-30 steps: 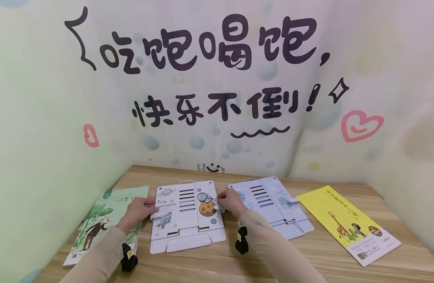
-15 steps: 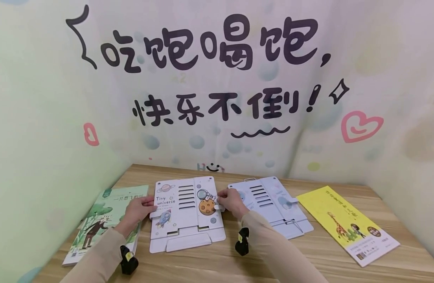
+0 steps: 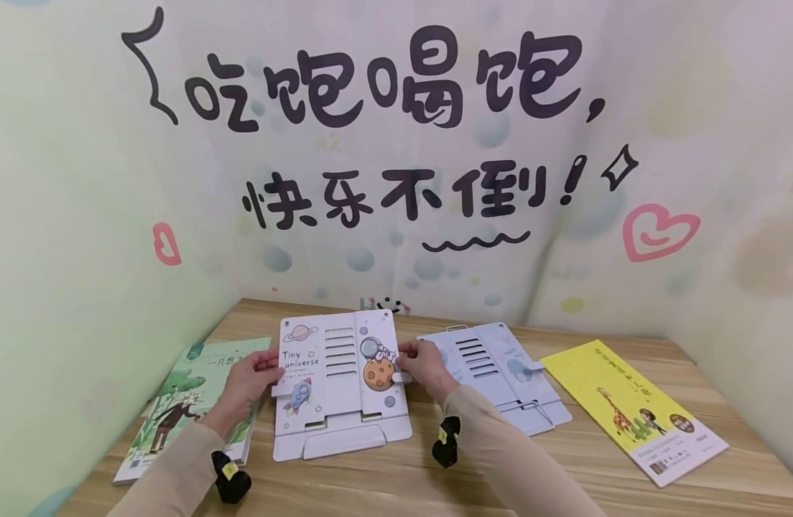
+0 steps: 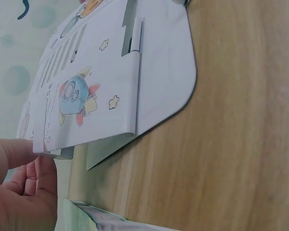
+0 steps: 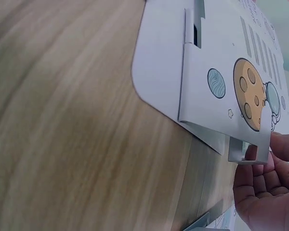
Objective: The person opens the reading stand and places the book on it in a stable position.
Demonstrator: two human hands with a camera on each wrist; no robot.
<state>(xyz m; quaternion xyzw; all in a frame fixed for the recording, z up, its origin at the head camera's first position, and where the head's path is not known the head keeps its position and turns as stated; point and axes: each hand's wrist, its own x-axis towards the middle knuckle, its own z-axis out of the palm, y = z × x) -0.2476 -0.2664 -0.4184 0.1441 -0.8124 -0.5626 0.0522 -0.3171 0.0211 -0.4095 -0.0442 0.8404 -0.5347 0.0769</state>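
A white folding book stand [image 3: 338, 403] printed "Tiny universe", with a planet, a rocket and an astronaut, is on the table before me. Its slotted upper panel leans up at a low angle from the flat base plate. My left hand [image 3: 246, 382] pinches the panel's left edge between thumb and fingers, above a small side tab. At the right edge, my right hand [image 3: 429, 368] pinches the panel close to the other tab. Both wrist views show the panel [image 4: 106, 91] lifted off the base, its right edge [image 5: 221, 110] held by the right thumb and fingers.
A pale blue book stand [image 3: 508, 388] lies folded behind my right forearm. To the left is a green book [image 3: 183, 402], partly under my left arm. A yellow book [image 3: 619, 388] with a giraffe lies at the right of the wooden table [image 3: 345, 492]. A printed curtain hangs behind.
The white stand's panel has risen from nearly flat to a lean, its top edge moving up. Both hands have gone up slightly with it. The blue stand and the books stay put.
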